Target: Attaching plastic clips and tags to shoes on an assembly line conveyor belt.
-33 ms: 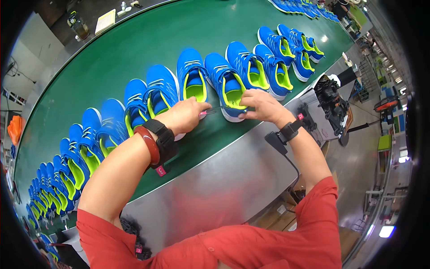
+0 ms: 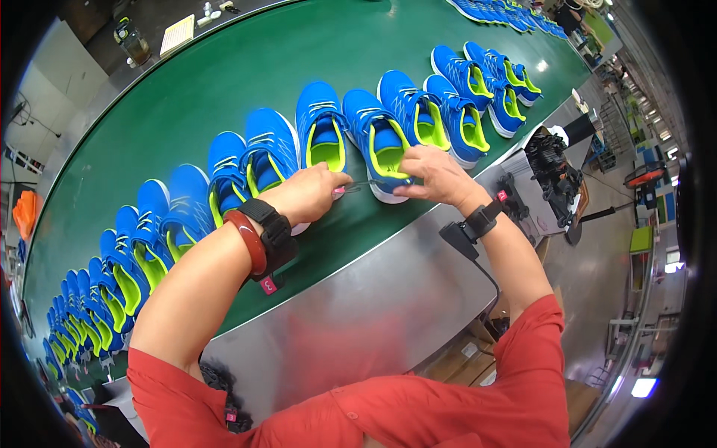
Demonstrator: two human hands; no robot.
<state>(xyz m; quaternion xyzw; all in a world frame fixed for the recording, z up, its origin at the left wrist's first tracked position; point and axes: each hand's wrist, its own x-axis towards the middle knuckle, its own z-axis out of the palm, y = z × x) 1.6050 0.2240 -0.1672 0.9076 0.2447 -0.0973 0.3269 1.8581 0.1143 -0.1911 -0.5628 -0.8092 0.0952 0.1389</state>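
A row of blue shoes with lime-green linings stands on the green table (image 2: 299,45). In the middle of the row, my right hand (image 2: 437,177) is closed at the heel of a blue shoe (image 2: 366,110), its thumb and fingers at the back collar. My left hand (image 2: 310,196) is closed around a thin dark looped piece (image 2: 360,184) with a pink bit by the fingertips. This piece reaches toward the same shoe's heel; whether it is fastened there I cannot tell. Beside my left hand stands another blue shoe (image 2: 321,112), toe pointing away.
Several more shoes (image 2: 131,284) line the table to the left, and others (image 2: 478,78) stand at the right. A bundle of black cords (image 2: 551,168) lies past the table's right edge. A notepad (image 2: 177,35) and a bottle (image 2: 134,46) are at the far left.
My right hand has shifted very slightly to the left at the shoe's heel. The dark piece between the hands looks more bowed. My left hand has hardly moved.
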